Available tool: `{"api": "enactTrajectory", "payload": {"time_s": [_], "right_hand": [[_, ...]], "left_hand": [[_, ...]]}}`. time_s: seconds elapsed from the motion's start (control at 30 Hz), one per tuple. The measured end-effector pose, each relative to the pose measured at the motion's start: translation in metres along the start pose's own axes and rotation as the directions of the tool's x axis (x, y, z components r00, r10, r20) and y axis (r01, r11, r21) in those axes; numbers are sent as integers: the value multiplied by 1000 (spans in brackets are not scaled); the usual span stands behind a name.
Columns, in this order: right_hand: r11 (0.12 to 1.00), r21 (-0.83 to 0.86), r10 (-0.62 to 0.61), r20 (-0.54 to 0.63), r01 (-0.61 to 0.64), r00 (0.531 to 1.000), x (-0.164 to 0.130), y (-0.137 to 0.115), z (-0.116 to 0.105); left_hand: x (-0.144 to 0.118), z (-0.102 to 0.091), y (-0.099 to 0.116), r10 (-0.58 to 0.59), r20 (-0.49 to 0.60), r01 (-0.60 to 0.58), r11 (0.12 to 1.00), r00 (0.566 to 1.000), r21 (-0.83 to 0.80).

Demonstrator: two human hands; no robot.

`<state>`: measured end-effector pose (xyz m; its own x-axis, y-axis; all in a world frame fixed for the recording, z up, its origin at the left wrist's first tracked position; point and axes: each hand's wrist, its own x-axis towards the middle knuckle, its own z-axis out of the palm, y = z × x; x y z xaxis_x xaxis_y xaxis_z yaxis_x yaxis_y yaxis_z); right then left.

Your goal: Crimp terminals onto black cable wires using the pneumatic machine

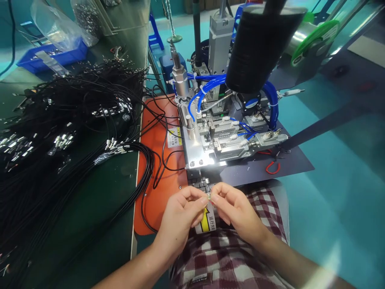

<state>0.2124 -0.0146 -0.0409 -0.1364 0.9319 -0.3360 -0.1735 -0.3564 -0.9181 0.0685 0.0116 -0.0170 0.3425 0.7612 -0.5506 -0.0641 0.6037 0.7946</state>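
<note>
Small metal connector point(209, 196) is pinched between the fingertips of the left hand point(180, 218) and the right hand point(237, 210), just in front of the fixture's front edge and above a yellow warning label point(207, 222). Both hands are closed in a fine pinch, thumbs against forefingers, meeting at the part. A black cable point(147, 176) loops across the orange mat point(156, 160) toward the left hand. The step in hand appears to be aligning the connector on the cable end before it is loaded. The next move would seem to call for a steady, level approach into the small clamp slot point(202, 182) of the pneumatic fixture point(216, 136).
</note>
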Motion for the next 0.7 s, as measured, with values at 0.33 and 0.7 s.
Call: {"api": "enactTrajectory", "payload": {"time_s": [0.33, 0.7], "right_hand": [[955, -275, -144, -97, 112, 985, 0, -2, -7], [932, -314, -205, -41, 182, 978, 3, 0, -5]], "left_hand": [[4, -1, 2, -41, -35, 40, 999, 999, -37], [4, 0, 1, -3, -48, 7, 997, 999, 73]]}}
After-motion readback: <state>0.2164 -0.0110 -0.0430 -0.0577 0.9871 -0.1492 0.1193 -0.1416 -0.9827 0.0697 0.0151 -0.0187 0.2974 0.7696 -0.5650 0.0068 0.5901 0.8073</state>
